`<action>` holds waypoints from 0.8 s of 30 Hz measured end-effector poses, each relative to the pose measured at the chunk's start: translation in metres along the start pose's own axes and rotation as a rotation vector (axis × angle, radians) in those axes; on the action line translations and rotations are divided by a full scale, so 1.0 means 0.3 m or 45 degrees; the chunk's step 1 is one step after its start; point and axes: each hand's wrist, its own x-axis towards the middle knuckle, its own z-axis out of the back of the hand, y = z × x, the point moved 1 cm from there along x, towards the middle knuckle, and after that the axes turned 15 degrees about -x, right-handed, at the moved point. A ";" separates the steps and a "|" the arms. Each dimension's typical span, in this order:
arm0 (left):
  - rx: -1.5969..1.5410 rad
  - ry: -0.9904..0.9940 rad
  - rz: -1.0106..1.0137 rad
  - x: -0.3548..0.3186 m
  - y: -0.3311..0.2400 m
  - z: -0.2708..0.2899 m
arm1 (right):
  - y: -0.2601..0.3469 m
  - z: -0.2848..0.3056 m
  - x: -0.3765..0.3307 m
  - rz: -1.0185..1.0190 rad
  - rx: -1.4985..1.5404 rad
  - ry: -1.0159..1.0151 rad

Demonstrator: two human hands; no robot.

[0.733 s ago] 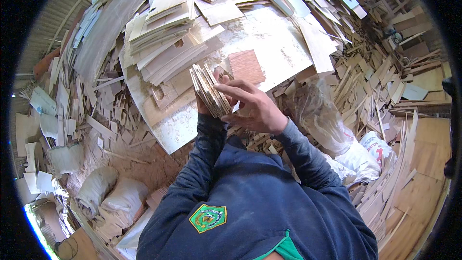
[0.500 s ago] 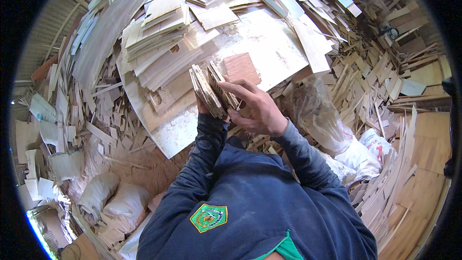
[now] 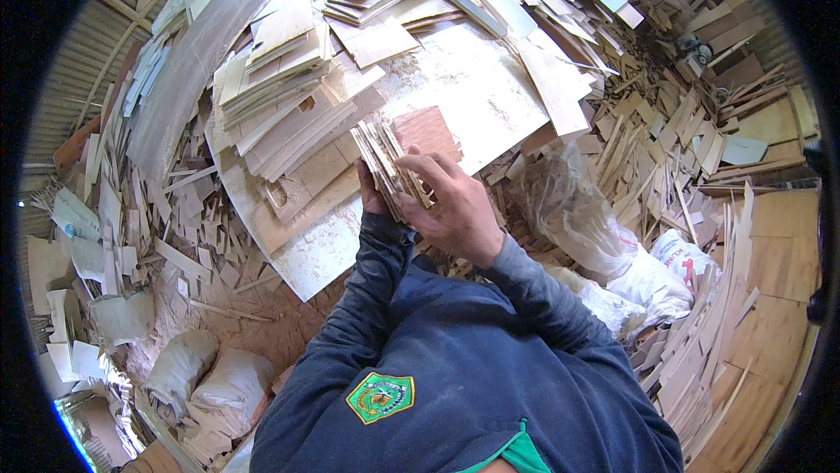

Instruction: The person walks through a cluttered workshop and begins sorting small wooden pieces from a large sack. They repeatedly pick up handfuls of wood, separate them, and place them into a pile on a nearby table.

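A white table [image 3: 477, 70], dusty with sawdust, stands toward twelve o'clock in a messy room. Wood scraps [image 3: 647, 127] lie heaped at two o'clock. Two fat, pale sacks [image 3: 234, 383] sit at eight o'clock. One flat, red-brown board [image 3: 426, 129] lies at twelve o'clock. Near eleven o'clock is the stack of thin wood pieces [image 3: 374, 156], rough-edged, too tight to count. The left hand [image 3: 371, 193] grips its nine o'clock side; the right hand [image 3: 452, 210] curls around its four o'clock side.
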 end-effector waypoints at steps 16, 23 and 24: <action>-0.075 0.028 0.190 0.019 -0.012 0.017 | -0.010 0.023 0.004 0.168 0.004 -0.004; -0.182 -0.095 0.401 0.012 -0.020 -0.102 | -0.045 0.059 0.005 -0.025 -0.166 -0.090; -0.071 -0.142 0.396 0.013 -0.021 -0.127 | -0.060 0.062 0.009 -0.015 -0.177 -0.144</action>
